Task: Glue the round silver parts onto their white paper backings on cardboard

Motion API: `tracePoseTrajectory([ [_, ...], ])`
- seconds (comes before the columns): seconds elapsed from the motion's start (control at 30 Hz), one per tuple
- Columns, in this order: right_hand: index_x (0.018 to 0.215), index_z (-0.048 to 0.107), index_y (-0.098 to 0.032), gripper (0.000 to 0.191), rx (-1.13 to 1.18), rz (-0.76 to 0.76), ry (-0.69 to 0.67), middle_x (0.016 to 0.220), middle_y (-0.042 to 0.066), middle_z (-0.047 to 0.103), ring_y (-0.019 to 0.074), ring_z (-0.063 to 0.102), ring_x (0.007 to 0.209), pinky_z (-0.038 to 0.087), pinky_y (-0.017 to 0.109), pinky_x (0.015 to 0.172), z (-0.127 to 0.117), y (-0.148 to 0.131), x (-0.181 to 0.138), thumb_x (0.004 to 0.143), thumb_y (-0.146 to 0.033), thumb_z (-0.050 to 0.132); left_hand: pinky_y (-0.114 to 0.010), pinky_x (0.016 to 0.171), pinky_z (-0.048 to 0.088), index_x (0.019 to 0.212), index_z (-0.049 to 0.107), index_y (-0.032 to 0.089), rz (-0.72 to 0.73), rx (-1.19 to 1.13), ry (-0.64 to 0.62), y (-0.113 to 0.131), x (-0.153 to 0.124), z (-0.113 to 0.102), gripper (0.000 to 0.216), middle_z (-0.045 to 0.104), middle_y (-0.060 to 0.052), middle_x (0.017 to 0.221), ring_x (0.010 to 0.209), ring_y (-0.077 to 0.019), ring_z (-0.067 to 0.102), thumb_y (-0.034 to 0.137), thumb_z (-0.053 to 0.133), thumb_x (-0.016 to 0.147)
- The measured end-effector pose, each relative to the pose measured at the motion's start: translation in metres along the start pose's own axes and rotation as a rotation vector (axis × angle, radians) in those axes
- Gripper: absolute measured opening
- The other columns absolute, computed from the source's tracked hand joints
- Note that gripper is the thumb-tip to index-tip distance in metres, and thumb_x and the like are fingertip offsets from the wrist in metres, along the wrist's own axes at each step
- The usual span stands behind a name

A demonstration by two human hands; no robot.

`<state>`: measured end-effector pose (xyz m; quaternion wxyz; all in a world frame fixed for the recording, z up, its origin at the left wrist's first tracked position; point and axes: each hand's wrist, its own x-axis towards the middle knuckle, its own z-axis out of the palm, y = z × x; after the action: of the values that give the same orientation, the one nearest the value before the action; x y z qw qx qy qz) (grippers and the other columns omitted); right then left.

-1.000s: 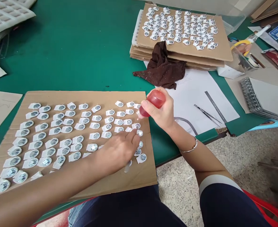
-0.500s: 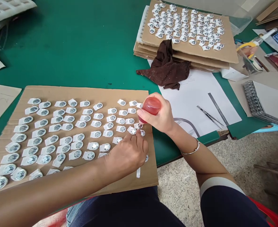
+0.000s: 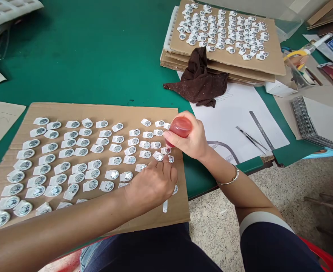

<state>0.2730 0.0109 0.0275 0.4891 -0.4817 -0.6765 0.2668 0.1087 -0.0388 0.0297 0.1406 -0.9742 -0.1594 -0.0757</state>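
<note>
My right hand (image 3: pixel 193 138) is wrapped round a red squeeze bulb (image 3: pixel 182 127), its narrow tip pointing down over the right side of a cardboard sheet (image 3: pixel 95 111). Against that tip lie the curled fingers of my left hand (image 3: pixel 155 181), pressed together low on the cardboard; what they pinch, if anything, is hidden. Rows of small round silvery discs on white paper tabs (image 3: pixel 114 161) cover the sheet. One disc (image 3: pixel 171 159) shows just beside the left fingertips. A thin white strip (image 3: pixel 165 206) sticks out below my left hand, and my left forearm covers some lower discs.
Behind stands a stack of cardboard sheets (image 3: pixel 254 73) bearing more discs, with a dark brown cloth (image 3: pixel 203 81) against its front. To the right are white paper (image 3: pixel 225 117), tweezers (image 3: pixel 251 139), a steel ruler (image 3: pixel 261 130) and a container of tools (image 3: pixel 304 77).
Hardly anything differs. Both hands keep their places, the bulb stays over the same spot, and the cardboard sheet has shifted very slightly at most.
</note>
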Motion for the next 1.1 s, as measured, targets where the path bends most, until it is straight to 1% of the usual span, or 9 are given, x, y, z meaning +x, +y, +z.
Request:
tracePoseTrajectory([
  [0.17,0.08,0.048,-0.022,0.029,-0.023,-0.018,0.002,0.067,-0.003,0.058,0.0128,0.054,0.056,0.048,0.028,0.054,-0.0009,-0.0005,0.0002,0.07,-0.039,0.071,-0.036,0.056,0.049,0.084,0.056,0.005,-0.005,-0.001,0.0,0.0001,-0.0006,0.0003,0.023,0.065,-0.023,0.091,0.064,-0.0238,0.063,-0.002,0.035,0.078],
  [0.33,0.08,0.048,-0.022,0.031,-0.021,-0.026,0.001,0.069,-0.003,0.059,0.0126,0.055,0.057,0.048,0.028,0.055,-0.0006,0.0003,0.0001,0.069,-0.038,0.073,-0.035,0.056,0.049,0.085,0.056,0.004,0.007,0.003,-0.006,-0.0002,-0.0014,-0.0007,0.021,0.065,-0.024,0.09,0.064,-0.024,0.063,-0.002,0.037,0.077],
  [0.57,0.083,0.047,-0.022,0.035,-0.009,0.024,-0.029,0.072,-0.001,0.061,0.0143,0.057,0.059,0.049,0.03,0.056,-0.0003,0.002,-0.0004,0.07,-0.044,0.071,-0.033,0.054,0.049,0.082,0.056,0.007,0.0,0.012,0.0,-0.0006,-0.0018,0.0,0.022,0.066,-0.018,0.08,0.058,-0.0206,0.06,-0.002,0.035,0.079],
  [0.83,0.083,0.048,-0.023,0.034,-0.062,-0.04,0.041,0.068,-0.003,0.059,0.0134,0.055,0.058,0.05,0.029,0.057,-0.0002,0.0028,0.001,0.069,-0.043,0.072,-0.035,0.053,0.046,0.084,0.057,0.004,0.003,-0.016,0.015,-0.0014,0.0001,0.0,0.018,0.063,-0.016,0.073,0.061,-0.0244,0.061,0.0,0.04,0.08],
  [0.97,0.084,0.048,-0.023,0.033,-0.06,-0.055,0.051,0.07,-0.003,0.059,0.0131,0.055,0.059,0.05,0.028,0.057,-0.0005,0.0041,0.0008,0.069,-0.04,0.073,-0.036,0.054,0.047,0.081,0.057,0.005,-0.003,-0.047,0.015,-0.0025,-0.0005,-0.0009,0.018,0.064,-0.019,0.077,0.062,-0.0249,0.061,0.0,0.039,0.08],
  [1.1,0.085,0.049,-0.023,0.033,-0.053,-0.077,0.057,0.074,-0.003,0.061,0.013,0.056,0.06,0.051,0.028,0.06,-0.0016,0.0054,0.0014,0.068,-0.036,0.074,-0.037,0.058,0.049,0.085,0.057,0.003,0.01,-0.065,0.003,-0.0034,-0.0009,-0.0011,0.02,0.064,-0.022,0.084,0.066,-0.0262,0.063,-0.001,0.038,0.08],
])
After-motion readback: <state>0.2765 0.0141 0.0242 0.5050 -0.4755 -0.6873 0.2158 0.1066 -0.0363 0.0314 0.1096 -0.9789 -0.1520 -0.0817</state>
